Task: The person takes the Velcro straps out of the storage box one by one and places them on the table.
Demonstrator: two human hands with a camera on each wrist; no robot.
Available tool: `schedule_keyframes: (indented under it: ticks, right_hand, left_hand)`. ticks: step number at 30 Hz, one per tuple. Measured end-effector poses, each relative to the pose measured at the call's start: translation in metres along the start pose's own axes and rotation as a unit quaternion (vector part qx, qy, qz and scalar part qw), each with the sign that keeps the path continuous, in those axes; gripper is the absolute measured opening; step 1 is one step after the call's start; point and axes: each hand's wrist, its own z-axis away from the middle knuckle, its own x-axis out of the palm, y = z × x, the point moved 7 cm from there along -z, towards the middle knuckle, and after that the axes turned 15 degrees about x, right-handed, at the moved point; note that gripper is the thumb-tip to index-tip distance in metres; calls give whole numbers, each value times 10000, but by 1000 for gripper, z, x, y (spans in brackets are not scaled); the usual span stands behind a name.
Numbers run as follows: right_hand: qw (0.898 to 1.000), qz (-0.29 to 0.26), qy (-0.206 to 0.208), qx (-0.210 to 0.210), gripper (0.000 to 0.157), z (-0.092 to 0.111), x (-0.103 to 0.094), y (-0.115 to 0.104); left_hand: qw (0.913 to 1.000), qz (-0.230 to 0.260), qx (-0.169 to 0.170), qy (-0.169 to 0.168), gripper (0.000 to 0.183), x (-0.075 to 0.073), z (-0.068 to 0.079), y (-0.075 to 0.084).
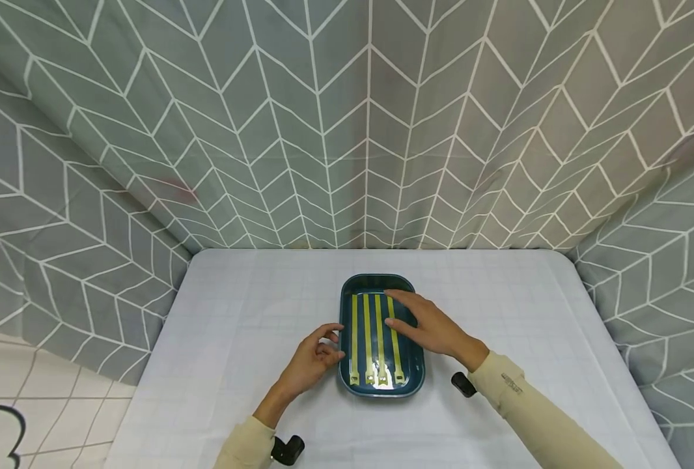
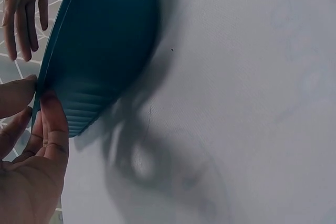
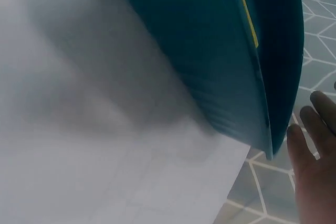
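Observation:
A dark teal rectangular tray (image 1: 382,389) with rounded corners rests on the white-covered table. Inside it, several flat yellow-green strips (image 1: 367,332) lie side by side lengthwise, each with a wider, notched end toward me. At the tray's left rim is my left hand (image 1: 312,363); the left wrist view shows its thumb and fingers pinching the rim from both sides. Over the right side of the tray, my right hand (image 1: 431,324) reaches in with fingers extended, its thumb overlapping the rightmost strip. In the right wrist view the right fingers (image 3: 315,129) are straight beside the tray wall.
White cloth covers the table (image 1: 253,293) around the tray. Grey curtains (image 1: 347,130) with white zigzag lines hang behind and at both sides. Black wrist cameras (image 1: 288,449) are worn under both forearms. Light tiled floor (image 1: 48,391) shows at the lower left.

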Motion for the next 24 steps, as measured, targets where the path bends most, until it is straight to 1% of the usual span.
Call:
schedule_keyframes:
  ticks: [4, 7, 12, 16, 24]
  right_hand:
    - [9997, -64, -232, -84, 62, -7, 5, -2]
    - [9992, -39, -330, -228, 61, -12, 9, -6]
    - [9982, 26, -479, -367, 60, -19, 12, -13]
    - [9966, 156, -712, -388, 60, -24, 17, -16]
    - [9873, 590, -984, -1100, 46, -41, 29, -31]
  left_hand:
    - [9998, 145, -92, -58, 52, 1, 0, 0]
    - [9997, 184, -161, -50, 53, 0, -1, -1]
    - [9997, 218, -121, -48, 53, -1, -1, -1]
    - [9995, 258, -120, -113, 54, 0, 0, -4]
    - [9994, 249, -86, -203, 55, -1, 0, -1]
